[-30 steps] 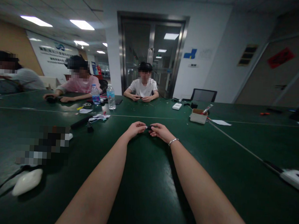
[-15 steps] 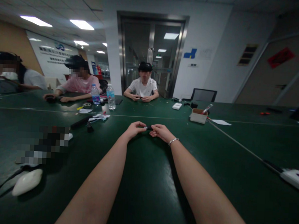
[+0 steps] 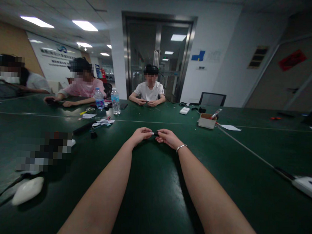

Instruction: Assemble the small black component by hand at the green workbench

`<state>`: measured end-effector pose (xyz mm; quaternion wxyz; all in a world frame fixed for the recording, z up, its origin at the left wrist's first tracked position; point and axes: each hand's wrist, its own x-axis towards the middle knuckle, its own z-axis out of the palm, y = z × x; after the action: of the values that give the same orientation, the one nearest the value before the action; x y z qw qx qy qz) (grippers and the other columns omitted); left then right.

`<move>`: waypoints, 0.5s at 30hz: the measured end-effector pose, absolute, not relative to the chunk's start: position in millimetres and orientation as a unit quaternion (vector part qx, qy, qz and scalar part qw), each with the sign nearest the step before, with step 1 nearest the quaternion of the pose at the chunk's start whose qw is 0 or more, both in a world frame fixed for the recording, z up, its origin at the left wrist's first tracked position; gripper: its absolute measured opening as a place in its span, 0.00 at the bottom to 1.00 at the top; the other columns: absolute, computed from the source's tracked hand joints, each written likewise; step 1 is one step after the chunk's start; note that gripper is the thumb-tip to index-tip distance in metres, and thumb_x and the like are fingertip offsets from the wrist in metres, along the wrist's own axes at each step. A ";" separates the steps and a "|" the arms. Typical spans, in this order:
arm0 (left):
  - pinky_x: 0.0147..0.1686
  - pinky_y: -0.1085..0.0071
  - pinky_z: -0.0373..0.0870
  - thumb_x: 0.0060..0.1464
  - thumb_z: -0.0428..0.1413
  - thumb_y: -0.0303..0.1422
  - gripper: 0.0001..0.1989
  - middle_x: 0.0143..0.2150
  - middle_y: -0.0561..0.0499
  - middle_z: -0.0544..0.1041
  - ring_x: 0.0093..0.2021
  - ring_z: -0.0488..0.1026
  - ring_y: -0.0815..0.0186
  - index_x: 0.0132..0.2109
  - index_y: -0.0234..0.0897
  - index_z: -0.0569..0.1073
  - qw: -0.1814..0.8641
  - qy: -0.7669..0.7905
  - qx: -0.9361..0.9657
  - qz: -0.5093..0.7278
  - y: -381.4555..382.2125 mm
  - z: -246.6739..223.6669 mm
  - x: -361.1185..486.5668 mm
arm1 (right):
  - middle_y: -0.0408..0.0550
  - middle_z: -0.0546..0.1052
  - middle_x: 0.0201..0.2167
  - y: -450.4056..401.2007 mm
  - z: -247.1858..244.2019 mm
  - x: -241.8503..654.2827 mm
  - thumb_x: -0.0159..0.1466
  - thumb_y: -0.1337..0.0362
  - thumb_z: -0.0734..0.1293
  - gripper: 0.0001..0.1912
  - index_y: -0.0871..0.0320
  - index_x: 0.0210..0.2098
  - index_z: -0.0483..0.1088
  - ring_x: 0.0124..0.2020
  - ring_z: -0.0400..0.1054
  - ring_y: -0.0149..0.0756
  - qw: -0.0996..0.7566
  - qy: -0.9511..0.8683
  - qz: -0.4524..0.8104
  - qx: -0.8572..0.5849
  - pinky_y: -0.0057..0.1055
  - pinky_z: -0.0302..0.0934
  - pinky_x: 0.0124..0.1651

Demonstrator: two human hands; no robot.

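Note:
Both hands meet over the green table, in the middle of the head view, at a small black piece with a silvery end [image 3: 155,133]. My left hand [image 3: 141,135] is closed, its thumb and fingers pinching the silvery end. Opposite it, my right hand [image 3: 168,138] pinches the black end, with its other fingers curled in. A silver bangle [image 3: 181,147] circles my right wrist. The piece is too small, and too much covered by the fingers, to tell its kind.
The green table [image 3: 152,186] also bears two water bottles [image 3: 115,101], a small box [image 3: 207,121] with a pen-like thing in it, paper scraps [image 3: 103,122], and a white rounded object [image 3: 28,190] near left. A white device [image 3: 308,187] lies at right. Several people [image 3: 149,90] sit beyond.
My hands hold almost the same pose around the small piece; only slight finger motion shows. The view has shifted very slightly.

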<state>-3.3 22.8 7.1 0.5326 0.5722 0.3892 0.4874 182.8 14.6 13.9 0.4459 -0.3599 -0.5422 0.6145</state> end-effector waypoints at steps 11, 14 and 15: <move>0.22 0.76 0.63 0.52 0.56 0.36 0.10 0.19 0.52 0.71 0.18 0.66 0.74 0.33 0.32 0.68 0.499 0.442 0.585 0.462 22.1 12.8 3.5 | 0.48 0.75 0.22 17.9 12.1 182.6 0.60 0.75 0.65 0.09 0.65 0.40 0.66 0.20 0.70 0.27 0.444 -0.550 0.616 -0.347 0.22 0.68 0.26; 0.23 0.77 0.64 0.55 0.53 0.33 0.07 0.19 0.51 0.72 0.19 0.68 0.74 0.33 0.32 0.67 0.505 0.453 0.574 0.457 20.8 14.0 3.8 | 0.49 0.75 0.22 17.9 12.5 182.2 0.61 0.76 0.64 0.08 0.65 0.41 0.65 0.20 0.70 0.26 0.444 -0.549 0.612 -0.355 0.21 0.67 0.26; 0.24 0.77 0.64 0.55 0.53 0.32 0.07 0.20 0.51 0.72 0.19 0.68 0.74 0.33 0.32 0.67 0.512 0.455 0.570 0.454 19.9 14.6 3.7 | 0.49 0.75 0.22 17.9 12.6 182.2 0.61 0.77 0.63 0.08 0.65 0.41 0.65 0.20 0.70 0.26 0.444 -0.549 0.611 -0.358 0.21 0.67 0.26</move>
<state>3.7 19.9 14.6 0.5118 0.5702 0.4545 0.4542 182.2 17.9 12.6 0.4444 -0.3578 -0.5492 0.6106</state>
